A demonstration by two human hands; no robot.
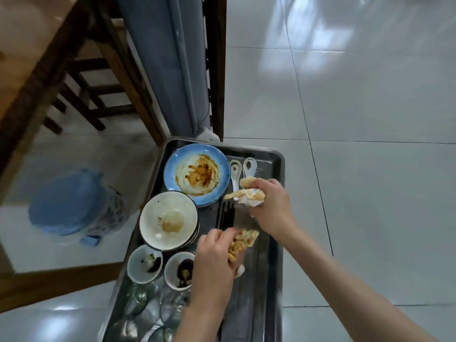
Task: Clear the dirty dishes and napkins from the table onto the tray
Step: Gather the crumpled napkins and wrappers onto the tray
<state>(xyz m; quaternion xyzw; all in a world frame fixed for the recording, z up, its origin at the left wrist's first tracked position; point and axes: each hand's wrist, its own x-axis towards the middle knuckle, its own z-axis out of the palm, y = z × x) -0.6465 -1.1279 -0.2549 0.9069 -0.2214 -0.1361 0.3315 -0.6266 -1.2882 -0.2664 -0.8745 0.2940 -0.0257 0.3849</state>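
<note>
At lower centre we see the steel tray [272, 159] carrying a sauce-smeared blue plate [196, 175], stacked white bowls [168, 222] and two small bowls. Over its right half, our right hand [270, 206] pinches one crumpled stained napkin [246, 193]; our left hand [214, 265] grips another stained napkin [243, 243].

You have one metal tray [276, 159] in front of you. On it sits one blue plate [172, 166] at 12 o'clock, one stack of white bowls [153, 215] at 9 o'clock whose number you cannot tell, and two small sauce dishes: one [138, 265] at 8 o'clock, the other [174, 267] just beside it. Two white spoons lie at 1 o'clock, one [235, 172] beside the other [249, 166]. You hold two stained napkins, one [246, 193] at 2 o'clock, one [240, 243] near the centre. Several clear glasses [138, 297] crowd 6 o'clock, too blurred to count.
</note>
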